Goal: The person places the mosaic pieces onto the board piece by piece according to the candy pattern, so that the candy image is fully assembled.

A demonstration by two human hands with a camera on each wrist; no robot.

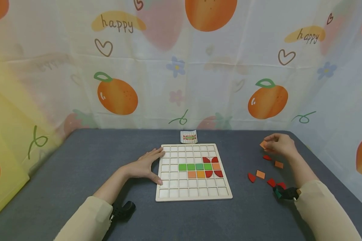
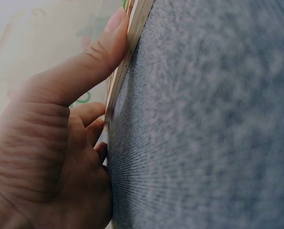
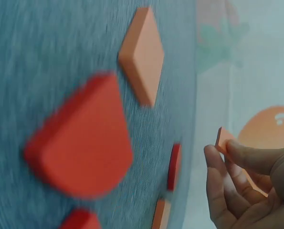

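My left hand (image 1: 143, 166) rests along the left edge of a white wooden grid board (image 1: 175, 193), fingers spread and thumb on the rim. The left wrist view shows the thumb (image 2: 96, 55) against the board's edge (image 2: 125, 59). Between thumb and fingertips my right hand (image 1: 280, 144) pinches an orange square tile (image 1: 263, 144), raised off to the right of the board. In the right wrist view that same tile (image 3: 223, 139) sticks out past the fingertips. On the board lie a row of green tiles (image 1: 191, 167), orange squares (image 1: 192, 174) and red rounded tiles (image 1: 209, 173).
Loose orange squares (image 1: 260, 174) and red rounded tiles (image 1: 251, 177) are scattered right of the board, below my right hand. A small pattern card (image 1: 188, 137) stands behind the board's far edge. A printed curtain (image 1: 157, 83) closes off the back of the grey table (image 1: 63, 180).
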